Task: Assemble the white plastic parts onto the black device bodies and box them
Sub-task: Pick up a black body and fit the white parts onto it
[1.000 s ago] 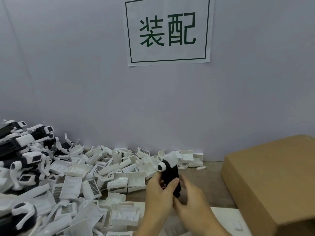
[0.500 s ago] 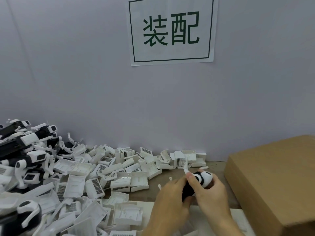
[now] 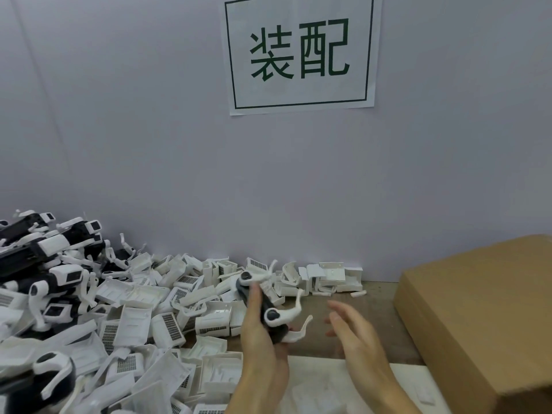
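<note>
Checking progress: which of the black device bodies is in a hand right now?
The black device body at centre, gripped by the left hand, with white arms attached. The other bodies lie in the heap at left.

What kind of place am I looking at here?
Probably a factory assembly station. A white paper sign with green characters hangs on the wall, loose white plastic parts are heaped on the bench beside a pile of black device bodies, and a brown cardboard box waits at the right.

Paper sign (image 3: 301, 52) w/ green chars on grey wall (image 3: 134, 130).
</note>
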`<action>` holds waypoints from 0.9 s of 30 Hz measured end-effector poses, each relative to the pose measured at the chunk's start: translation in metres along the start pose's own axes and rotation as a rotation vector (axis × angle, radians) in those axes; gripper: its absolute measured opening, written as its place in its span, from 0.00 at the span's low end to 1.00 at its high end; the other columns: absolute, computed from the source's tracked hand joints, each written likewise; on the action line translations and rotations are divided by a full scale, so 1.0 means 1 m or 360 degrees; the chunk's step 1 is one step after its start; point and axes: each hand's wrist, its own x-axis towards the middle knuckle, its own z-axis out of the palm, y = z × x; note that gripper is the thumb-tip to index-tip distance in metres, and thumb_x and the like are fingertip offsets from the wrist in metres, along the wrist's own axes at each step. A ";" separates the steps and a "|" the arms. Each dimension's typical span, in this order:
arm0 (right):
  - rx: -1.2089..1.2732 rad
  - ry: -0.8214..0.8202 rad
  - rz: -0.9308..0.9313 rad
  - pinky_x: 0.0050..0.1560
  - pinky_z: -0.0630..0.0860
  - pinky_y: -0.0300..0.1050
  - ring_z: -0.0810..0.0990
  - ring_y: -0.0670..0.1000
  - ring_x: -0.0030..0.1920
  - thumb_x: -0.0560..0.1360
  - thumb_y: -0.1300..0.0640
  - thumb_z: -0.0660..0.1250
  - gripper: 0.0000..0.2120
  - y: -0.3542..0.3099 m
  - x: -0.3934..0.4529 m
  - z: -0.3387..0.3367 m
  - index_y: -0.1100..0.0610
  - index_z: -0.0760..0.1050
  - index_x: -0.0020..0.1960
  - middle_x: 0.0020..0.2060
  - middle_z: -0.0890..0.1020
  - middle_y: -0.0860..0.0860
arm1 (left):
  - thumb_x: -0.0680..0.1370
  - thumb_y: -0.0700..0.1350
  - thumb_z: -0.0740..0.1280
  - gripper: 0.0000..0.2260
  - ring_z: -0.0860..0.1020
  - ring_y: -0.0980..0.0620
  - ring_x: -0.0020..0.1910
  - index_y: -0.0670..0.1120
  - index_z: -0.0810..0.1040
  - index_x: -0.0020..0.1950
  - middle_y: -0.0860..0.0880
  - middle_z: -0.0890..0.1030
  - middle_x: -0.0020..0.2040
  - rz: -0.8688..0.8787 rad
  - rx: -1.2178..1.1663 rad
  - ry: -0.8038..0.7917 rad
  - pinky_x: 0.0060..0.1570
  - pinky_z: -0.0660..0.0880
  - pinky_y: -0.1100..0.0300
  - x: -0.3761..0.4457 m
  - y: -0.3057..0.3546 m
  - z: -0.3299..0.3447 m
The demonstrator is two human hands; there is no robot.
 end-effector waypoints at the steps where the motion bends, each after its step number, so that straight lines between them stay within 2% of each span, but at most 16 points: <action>1: -0.0002 -0.0044 0.0028 0.44 0.75 0.37 0.82 0.42 0.47 0.82 0.56 0.62 0.09 -0.001 0.000 0.001 0.46 0.80 0.56 0.49 0.84 0.46 | 0.77 0.52 0.71 0.12 0.73 0.52 0.27 0.44 0.80 0.46 0.48 0.76 0.32 0.0007 0.0026 0.0021 0.38 0.76 0.52 0.000 -0.001 0.001; 3: 0.0004 -0.0199 0.0129 0.37 0.73 0.37 0.83 0.45 0.38 0.81 0.62 0.62 0.12 -0.001 0.000 0.003 0.51 0.83 0.50 0.39 0.86 0.51 | 0.77 0.49 0.71 0.10 0.71 0.52 0.27 0.44 0.76 0.45 0.48 0.74 0.31 0.0016 0.0078 0.0081 0.35 0.71 0.55 0.000 -0.002 0.001; 5: 0.0055 -0.0392 0.0214 0.37 0.76 0.41 0.84 0.52 0.36 0.78 0.66 0.63 0.11 0.000 0.001 0.007 0.57 0.83 0.51 0.37 0.86 0.56 | 0.79 0.50 0.68 0.12 0.74 0.50 0.26 0.43 0.78 0.41 0.47 0.77 0.31 -0.0017 0.0072 0.0019 0.32 0.70 0.55 0.001 -0.002 -0.001; 7: 0.0157 -0.0515 0.0241 0.39 0.78 0.43 0.85 0.57 0.38 0.74 0.63 0.66 0.12 0.000 0.001 0.008 0.58 0.81 0.56 0.41 0.87 0.57 | 0.80 0.52 0.65 0.15 0.79 0.46 0.29 0.40 0.81 0.45 0.44 0.81 0.34 -0.0111 0.0091 -0.0087 0.30 0.73 0.56 -0.003 -0.001 -0.002; 8: 0.0261 -0.0576 0.0261 0.41 0.79 0.44 0.86 0.59 0.41 0.72 0.60 0.67 0.16 -0.001 0.001 0.008 0.58 0.80 0.59 0.44 0.87 0.58 | 0.81 0.52 0.64 0.17 0.81 0.44 0.31 0.38 0.81 0.48 0.42 0.82 0.35 -0.0155 0.0094 -0.0138 0.29 0.76 0.56 -0.005 -0.001 -0.001; 10: 0.0487 -0.0699 0.0330 0.42 0.78 0.47 0.86 0.62 0.43 0.70 0.55 0.68 0.21 -0.002 0.001 0.008 0.56 0.78 0.62 0.49 0.86 0.61 | 0.82 0.49 0.63 0.17 0.83 0.41 0.37 0.34 0.80 0.53 0.38 0.84 0.40 -0.0179 0.0139 -0.0182 0.34 0.80 0.54 -0.005 -0.004 -0.002; 12: 0.0551 -0.0679 0.0370 0.40 0.77 0.47 0.84 0.61 0.39 0.75 0.53 0.69 0.17 -0.006 0.000 0.009 0.57 0.77 0.62 0.48 0.86 0.62 | 0.82 0.45 0.62 0.15 0.82 0.40 0.46 0.34 0.78 0.60 0.35 0.83 0.48 -0.0096 0.0303 -0.0205 0.45 0.79 0.50 -0.002 -0.008 -0.003; 14: 0.0497 -0.0565 0.0357 0.33 0.74 0.43 0.80 0.56 0.33 0.82 0.57 0.64 0.11 -0.007 -0.001 0.010 0.59 0.78 0.61 0.43 0.86 0.61 | 0.82 0.42 0.62 0.13 0.81 0.40 0.50 0.38 0.78 0.62 0.36 0.84 0.52 -0.0034 0.0472 -0.0255 0.55 0.77 0.44 -0.003 -0.011 -0.003; 16: 0.0499 -0.0464 0.0334 0.28 0.71 0.40 0.77 0.52 0.28 0.83 0.62 0.61 0.10 -0.006 -0.001 0.010 0.61 0.78 0.59 0.37 0.84 0.59 | 0.81 0.42 0.63 0.11 0.81 0.41 0.51 0.43 0.79 0.62 0.38 0.84 0.53 0.0005 0.0559 -0.0303 0.64 0.74 0.40 -0.007 -0.013 0.000; 18: 0.0568 -0.0411 0.0330 0.25 0.69 0.38 0.76 0.49 0.25 0.82 0.64 0.61 0.09 -0.009 -0.002 0.011 0.61 0.78 0.58 0.33 0.83 0.57 | 0.81 0.43 0.65 0.12 0.82 0.43 0.52 0.46 0.77 0.64 0.40 0.83 0.53 0.0052 0.0612 -0.0276 0.63 0.76 0.43 -0.005 -0.017 0.002; 21: 0.0564 -0.0381 0.0325 0.25 0.69 0.38 0.76 0.48 0.25 0.81 0.67 0.61 0.10 -0.007 -0.002 0.014 0.60 0.78 0.58 0.32 0.82 0.55 | 0.81 0.44 0.66 0.13 0.82 0.44 0.51 0.47 0.74 0.66 0.40 0.82 0.55 0.0037 0.0623 -0.0254 0.53 0.79 0.50 -0.002 -0.021 0.002; 24: 0.0544 -0.0358 0.0338 0.26 0.69 0.40 0.73 0.49 0.27 0.79 0.70 0.59 0.13 -0.003 0.000 0.014 0.58 0.79 0.56 0.31 0.81 0.54 | 0.82 0.44 0.65 0.12 0.82 0.42 0.51 0.47 0.74 0.65 0.38 0.82 0.55 0.0017 0.0614 -0.0274 0.52 0.79 0.48 -0.004 -0.021 0.001; 27: 0.0530 -0.0423 0.0339 0.26 0.71 0.39 0.75 0.48 0.27 0.79 0.71 0.58 0.15 -0.005 0.000 0.012 0.56 0.78 0.56 0.31 0.83 0.53 | 0.82 0.44 0.65 0.12 0.81 0.37 0.55 0.44 0.76 0.65 0.36 0.81 0.55 0.0011 0.0553 -0.0227 0.58 0.78 0.42 0.000 -0.019 -0.002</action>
